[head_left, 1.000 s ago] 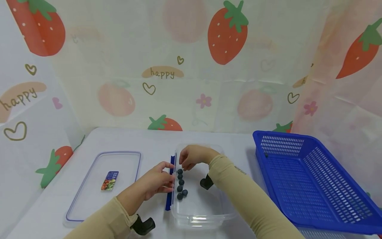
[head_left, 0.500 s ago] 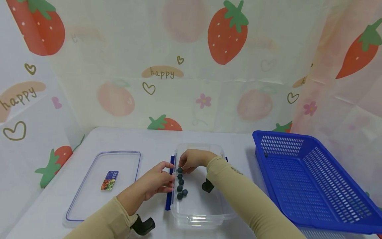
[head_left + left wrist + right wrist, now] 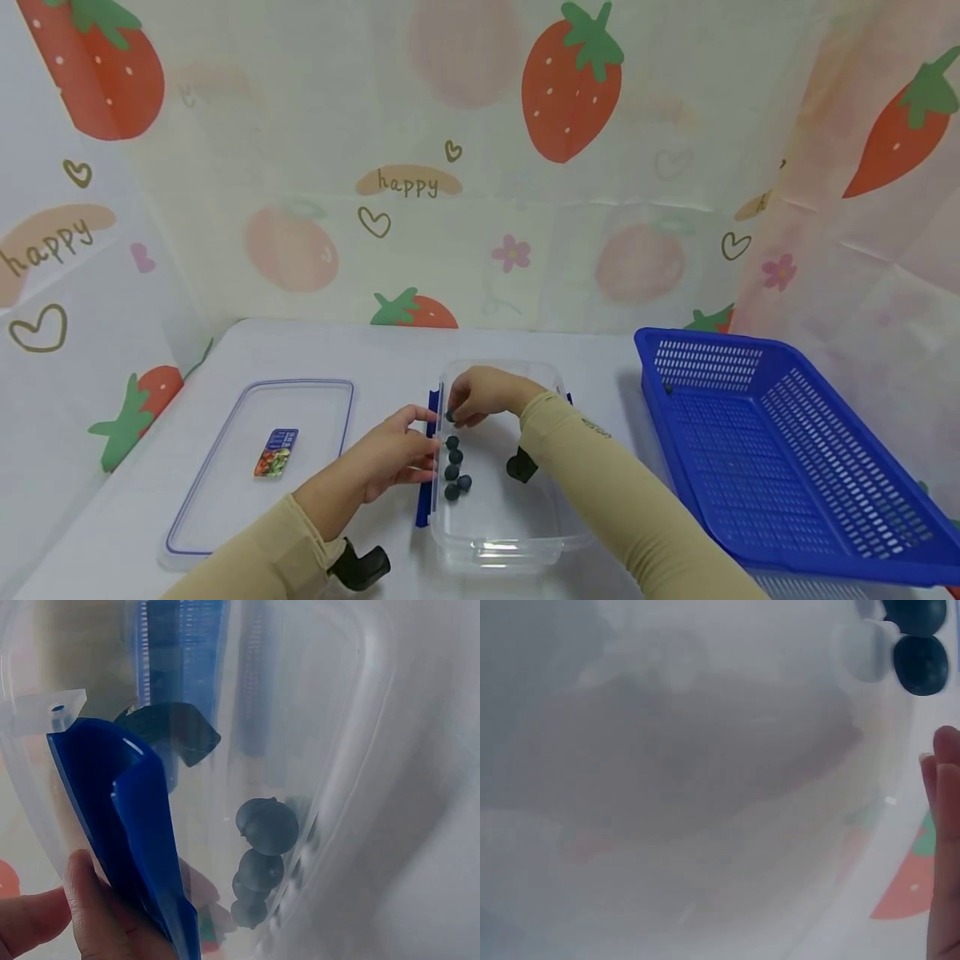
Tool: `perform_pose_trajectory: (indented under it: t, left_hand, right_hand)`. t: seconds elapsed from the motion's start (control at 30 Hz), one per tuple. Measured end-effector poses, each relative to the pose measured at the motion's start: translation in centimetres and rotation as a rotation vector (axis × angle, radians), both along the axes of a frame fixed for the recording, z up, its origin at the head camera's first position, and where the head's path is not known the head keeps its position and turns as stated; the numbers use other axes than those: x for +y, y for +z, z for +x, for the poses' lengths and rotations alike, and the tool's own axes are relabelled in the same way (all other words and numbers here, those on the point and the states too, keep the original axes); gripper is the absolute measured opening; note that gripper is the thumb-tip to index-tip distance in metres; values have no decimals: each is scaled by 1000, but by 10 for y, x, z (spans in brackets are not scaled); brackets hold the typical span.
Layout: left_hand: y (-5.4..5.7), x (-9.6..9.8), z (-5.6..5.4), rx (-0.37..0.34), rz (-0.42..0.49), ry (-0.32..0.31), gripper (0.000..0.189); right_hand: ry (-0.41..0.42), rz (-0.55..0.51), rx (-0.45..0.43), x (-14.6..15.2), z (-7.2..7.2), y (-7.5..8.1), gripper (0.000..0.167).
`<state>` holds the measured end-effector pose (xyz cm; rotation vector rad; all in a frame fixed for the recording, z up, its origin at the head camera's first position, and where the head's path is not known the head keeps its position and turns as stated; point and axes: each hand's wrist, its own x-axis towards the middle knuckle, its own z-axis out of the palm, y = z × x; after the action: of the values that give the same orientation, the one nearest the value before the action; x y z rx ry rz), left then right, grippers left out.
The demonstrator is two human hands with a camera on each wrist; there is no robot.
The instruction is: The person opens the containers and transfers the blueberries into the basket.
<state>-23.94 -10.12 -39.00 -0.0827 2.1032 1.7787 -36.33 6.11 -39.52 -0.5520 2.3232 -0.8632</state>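
Observation:
In the head view my right hand (image 3: 487, 393) reaches into a clear plastic container (image 3: 517, 533). Its fingertips pinch a blueberry (image 3: 451, 416) at the far end of the left wall. Nearer to me, several more blueberries (image 3: 454, 457) form a row along that wall, one of them beside the row. My left hand (image 3: 393, 450) holds the container's left side by its blue latch (image 3: 423, 504). The left wrist view shows its fingers (image 3: 90, 922) against the hanging latch (image 3: 142, 817). In the right wrist view only fingers (image 3: 946, 802) near two dark blueberries (image 3: 920, 664) appear; the pinched one is hidden there.
A clear lid with a blue seal (image 3: 225, 517) and a printed label (image 3: 276, 453) lies at the left. To the right stands a blue perforated basket (image 3: 772, 450), with one small dark berry (image 3: 669, 389) near its far left corner.
The far blueberry of the row has moved away from the others with my right fingertips, leaving a gap. My left hand and the container have stayed in place.

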Motion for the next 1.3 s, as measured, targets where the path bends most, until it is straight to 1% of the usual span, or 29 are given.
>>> perform_pose_trajectory:
  t: [0.17,0.27,0.4,0.6,0.77,0.87,1.0,1.17,1.3]
  left_hand:
    - [-2,-1,-1,-5,1,-2,39]
    - [-2,-1,-1,-3,-5,-2,40]
    - [-2,0,-2,-7,-9,1,40]
    - [-1,1,-2,-8,-11,2,40]
    - [-1,2,-2,-6,-13,5,41]
    - [-1,2,-2,-4,-21,9,41]
    - [-1,2,-1,-2,-28,6,42]
    - [-1,1,-2,0,-23,1,43]
    - [-2,2,-2,4,-21,1,43]
  right_hand:
    - [-2,-8,3,3,0,8,4]
    - [3,-35,15,5,-1,15,4]
    - [21,-71,31,10,-2,28,5]
    - [39,-85,82,25,-3,56,6]
    - [56,-117,144,47,-2,80,7]
    - [59,-129,176,61,3,95,8]
    - [65,-151,194,81,12,110,10]
    - [45,-174,204,108,22,122,14]
    - [25,-181,226,136,25,125,13]
